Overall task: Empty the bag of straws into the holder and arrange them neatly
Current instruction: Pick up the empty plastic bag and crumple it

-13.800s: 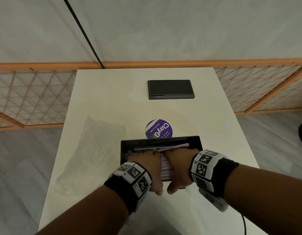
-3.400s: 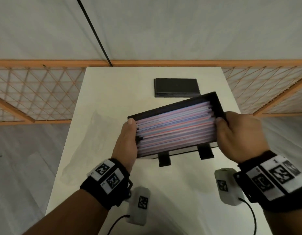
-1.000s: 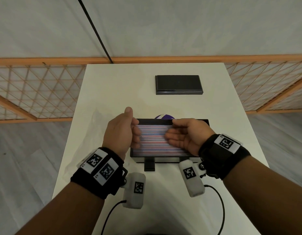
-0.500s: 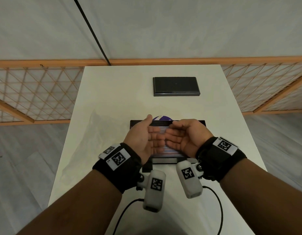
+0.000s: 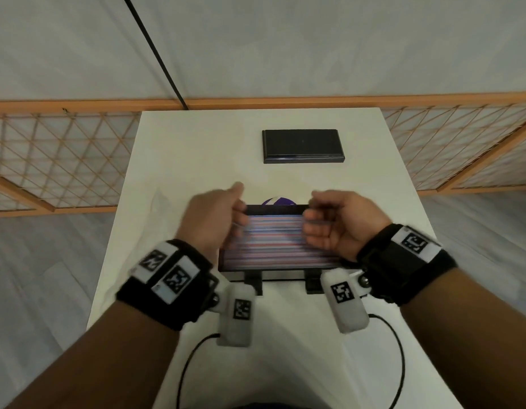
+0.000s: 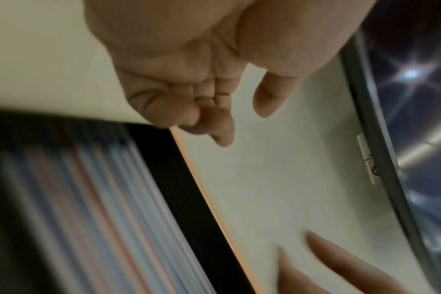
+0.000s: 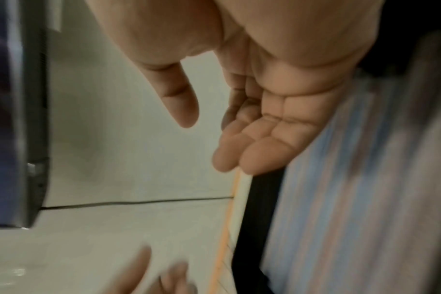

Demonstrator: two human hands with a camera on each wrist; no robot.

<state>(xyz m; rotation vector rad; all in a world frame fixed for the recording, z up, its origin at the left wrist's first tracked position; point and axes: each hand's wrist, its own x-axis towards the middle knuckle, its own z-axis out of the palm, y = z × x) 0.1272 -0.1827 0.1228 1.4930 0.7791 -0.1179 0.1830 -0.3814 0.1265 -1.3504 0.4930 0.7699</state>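
two forearms with tagged wristbands reach over a white table (image 5: 179,160), a small camera pod hanging under each wrist. the left hand (image 5: 213,219) and right hand (image 5: 334,224) hover palms facing each other above the two ends of one black holder (image 5: 278,208), fingers loosely curled and grasping nothing; both are blurred, and whether any fingertip brushes the straws cannot be told. the straws (image 5: 273,246), pink, blue and white, lie flat in rows across the holder, filling it from wall to wall (far too many, and too smeared, to count). the holder stands on two short black feet at its near edge. the emptying looks done and the step in hand appears to be the tidying: the next move probably calls for the flat of each hand to press the straw ends inward until they sit flush. just behind the holder one purple round label (image 5: 278,201) peeks out. to the left lies one faint clear bag (image 5: 158,208), flat on the table. farther back sits one black rectangular lid (image 5: 303,146), well apart from the holder.
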